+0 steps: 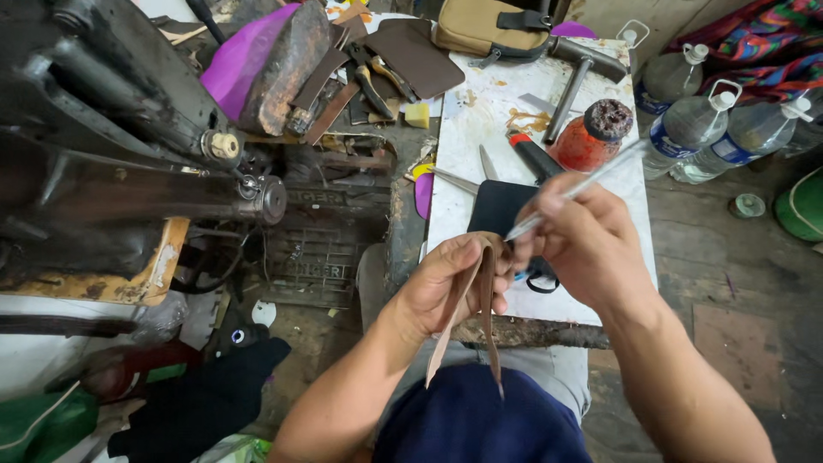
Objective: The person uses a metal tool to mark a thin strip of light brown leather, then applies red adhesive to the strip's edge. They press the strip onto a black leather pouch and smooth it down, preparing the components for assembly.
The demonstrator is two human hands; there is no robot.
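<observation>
Two hands are working above the white surface (480, 111); the left hand (446, 283) is pinching a folded brown leather strap (484, 291), the right hand (583, 240) is gripping a silver pen (574, 190); marking seems underway, needing a steady tip.

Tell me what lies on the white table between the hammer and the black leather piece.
In the head view: a red-handled tool and a red glue pot on the white table.

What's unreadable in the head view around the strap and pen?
- Pen tip: hidden where it meets the strap and left hand.
- Strap fold: covered by left-hand fingers.
- Scissors: mostly behind the right hand.
- Black sheet: lower part behind both hands.
- Sewing machine: cut off by the left edge.
</observation>
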